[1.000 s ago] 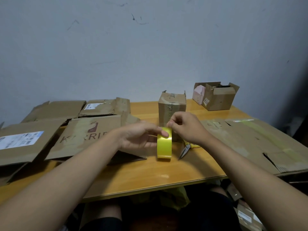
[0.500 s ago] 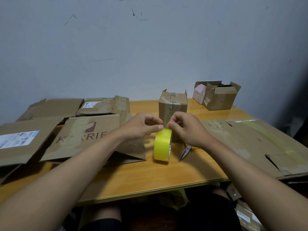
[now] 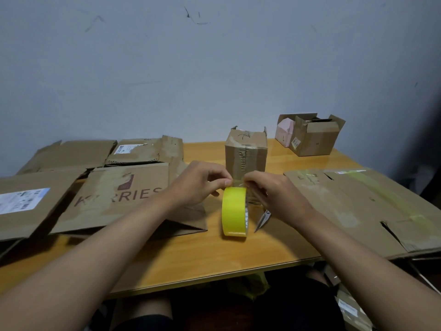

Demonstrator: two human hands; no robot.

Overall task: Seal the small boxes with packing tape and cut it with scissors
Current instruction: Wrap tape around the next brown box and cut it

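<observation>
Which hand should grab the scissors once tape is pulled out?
Right, probably. The scissors lie just under the right hand, right of the tape roll. The left hand would have to cross the roll.

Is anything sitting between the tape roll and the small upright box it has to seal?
Nothing visible does. The tape roll stands on edge on the table just in front of the small upright box. The scissors lie to its right, off that line.

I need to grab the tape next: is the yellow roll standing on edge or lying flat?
On edge: the yellow tape roll stands upright on the table.
</observation>
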